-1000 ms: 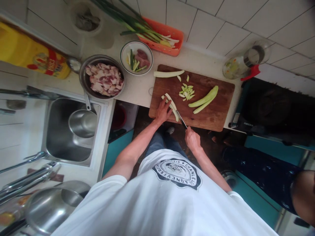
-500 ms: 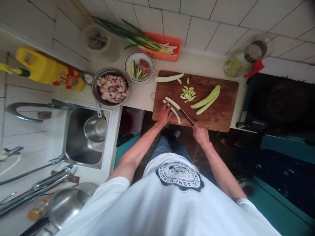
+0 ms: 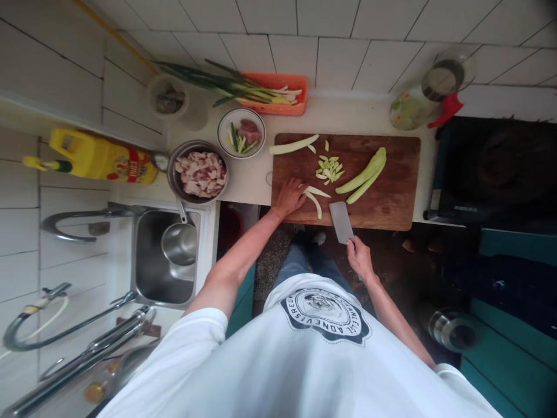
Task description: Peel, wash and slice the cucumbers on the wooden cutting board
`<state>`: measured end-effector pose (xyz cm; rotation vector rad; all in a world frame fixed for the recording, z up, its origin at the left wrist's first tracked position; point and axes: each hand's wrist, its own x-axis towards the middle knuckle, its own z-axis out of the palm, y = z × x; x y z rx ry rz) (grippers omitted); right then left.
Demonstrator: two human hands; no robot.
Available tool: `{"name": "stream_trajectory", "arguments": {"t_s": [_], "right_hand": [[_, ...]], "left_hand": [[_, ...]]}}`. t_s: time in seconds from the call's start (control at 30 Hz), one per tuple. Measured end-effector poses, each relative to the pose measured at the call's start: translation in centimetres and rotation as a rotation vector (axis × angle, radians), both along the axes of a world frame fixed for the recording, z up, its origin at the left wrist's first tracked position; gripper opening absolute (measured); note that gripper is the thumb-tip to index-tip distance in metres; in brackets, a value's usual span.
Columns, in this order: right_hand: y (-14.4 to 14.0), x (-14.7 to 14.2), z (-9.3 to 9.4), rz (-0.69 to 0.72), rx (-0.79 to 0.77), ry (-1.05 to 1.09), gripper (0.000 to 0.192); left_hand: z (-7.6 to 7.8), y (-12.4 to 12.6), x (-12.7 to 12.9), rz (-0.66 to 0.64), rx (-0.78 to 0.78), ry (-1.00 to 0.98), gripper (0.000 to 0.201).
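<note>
- Wooden cutting board (image 3: 391,203) lies on the pale surface (image 3: 248,174) at 12 o'clock from the person; it carries two pale strips (image 3: 317,197) at its near-left part, a heap of small cut pieces (image 3: 329,168) at 12 o'clock from them, two long green halves (image 3: 364,175) at 2 o'clock, and one long pale strip (image 3: 293,144) at the board's far-left edge.
- Left hand (image 3: 289,197): fingers curled, tips pressed down on the left ends of the two pale strips; it closes around nothing.
- Right hand (image 3: 359,258): fingers wrapped fast round the handle of a cleaver (image 3: 342,221), whose broad blade lies flat-on to the camera over the board's near edge, just at 4 o'clock from the two pale strips and apart from them.
- Metal pan (image 3: 198,172), at 9 o'clock from the board: holds chopped raw meat.
- White bowl (image 3: 241,133), at 1 o'clock from the pan: holds a lump of meat and green slivers.
- Orange tray (image 3: 278,93), against the tiled wall: holds spring onions (image 3: 226,87) whose leaves overhang to 9 o'clock.
- Sink (image 3: 174,255), at 6 o'clock from the pan: holds a steel pot (image 3: 180,244).
- Yellow oil bottle (image 3: 102,157) lies at 9 o'clock from the pan; a glass jar (image 3: 429,87) with a red part stands at 1 o'clock from the board.
</note>
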<state>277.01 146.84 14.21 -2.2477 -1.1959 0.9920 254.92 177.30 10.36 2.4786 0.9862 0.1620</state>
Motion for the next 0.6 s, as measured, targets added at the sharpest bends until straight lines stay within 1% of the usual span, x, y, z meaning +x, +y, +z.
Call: {"name": "stream_trajectory", "arguments": {"t_s": [0.1,0.23,0.43,0.6], "right_hand": [[-1.0,-1.4,-0.5,-0.054,0.024,0.062,0.039],[-0.7,-2.2,-0.6,-0.065,0.033,0.082,0.039],[1.7,-2.0,-1.3,-0.034,0.051,0.073,0.039],[4.0,-2.1,-1.8,-0.027,0.063,0.062,0.041]], "left_hand": [[-0.4,-0.3,0.1,0.138,-0.002,0.012,0.047],[-1.1,-1.2,-0.7,0.273,-0.056,-0.067,0.042],[-1.9,-1.5,-2.4,0.483,-0.112,-0.163,0.028],[-2.3,-0.9,-3.5,0.572,-0.179,-0.216,0.018]]}}
